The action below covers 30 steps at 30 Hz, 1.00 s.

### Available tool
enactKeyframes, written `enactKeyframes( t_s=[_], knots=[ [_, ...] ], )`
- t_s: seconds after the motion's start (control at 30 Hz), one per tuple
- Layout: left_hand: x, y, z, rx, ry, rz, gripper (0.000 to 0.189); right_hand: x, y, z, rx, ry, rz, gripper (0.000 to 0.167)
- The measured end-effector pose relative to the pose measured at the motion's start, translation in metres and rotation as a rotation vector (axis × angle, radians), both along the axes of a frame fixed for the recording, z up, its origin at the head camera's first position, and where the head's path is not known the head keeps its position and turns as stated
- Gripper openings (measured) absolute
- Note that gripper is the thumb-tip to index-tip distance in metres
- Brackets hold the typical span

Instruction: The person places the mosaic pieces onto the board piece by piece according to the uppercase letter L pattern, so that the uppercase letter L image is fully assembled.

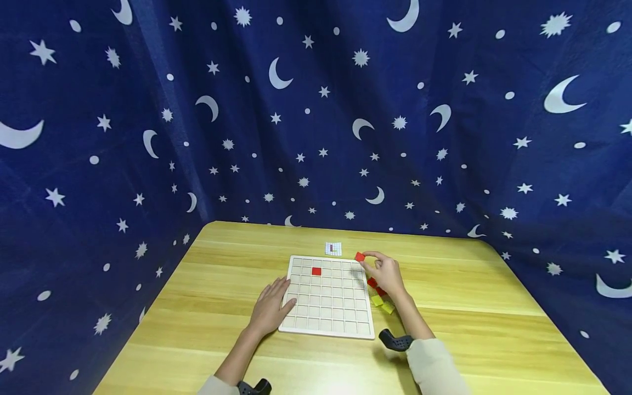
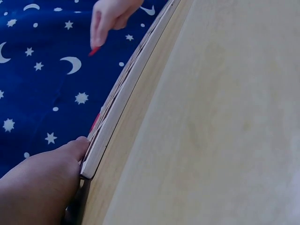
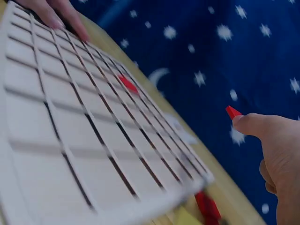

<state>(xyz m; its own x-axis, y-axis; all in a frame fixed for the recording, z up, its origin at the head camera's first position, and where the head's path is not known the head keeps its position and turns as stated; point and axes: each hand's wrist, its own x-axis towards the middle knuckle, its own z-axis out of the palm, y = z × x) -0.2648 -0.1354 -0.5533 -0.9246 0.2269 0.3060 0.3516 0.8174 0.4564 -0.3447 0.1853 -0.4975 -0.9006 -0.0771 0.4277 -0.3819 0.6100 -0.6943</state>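
Note:
A white grid board [image 1: 329,307] lies on the table, with one red square tile [image 1: 316,271] set in a cell near its far side. My left hand [image 1: 270,308] rests at the board's left edge, fingers fairly straight and the thumb over the frame. Above the board's far right corner, my right hand [image 1: 386,272] pinches another red square tile [image 1: 360,257] between thumb and fingertips. In the right wrist view that pinched tile [image 3: 232,112] sticks out past the thumb, clear of the board.
Beside the board's right edge lie loose red tiles [image 1: 381,292] and yellow tiles [image 1: 388,308], under the right forearm. A small printed card [image 1: 333,249] with a coloured grid pattern lies behind the board. A dark blue curtain [image 1: 316,137] surrounds the wooden table [image 1: 474,296].

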Motion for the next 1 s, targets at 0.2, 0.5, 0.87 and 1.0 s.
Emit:
enactKeyframes(
  t_s=[0.2,0.5,0.87,1.0],
  knots=[
    [-0.001,0.0,-0.002,-0.001,-0.001,0.0,0.059,0.011,-0.037,-0.001,0.054,0.022,0.113,0.024],
    [-0.001,0.0,-0.003,-0.006,0.005,0.002,0.059,0.023,-0.075,-0.012,0.13,-0.027,0.234,0.023],
    [-0.002,0.0,-0.003,-0.007,0.005,0.0,0.06,0.018,-0.095,-0.022,0.202,-0.017,0.24,0.023],
    [-0.002,0.0,-0.002,-0.006,-0.003,0.0,0.06,0.018,-0.097,-0.022,0.224,-0.012,0.232,0.022]
  ],
)
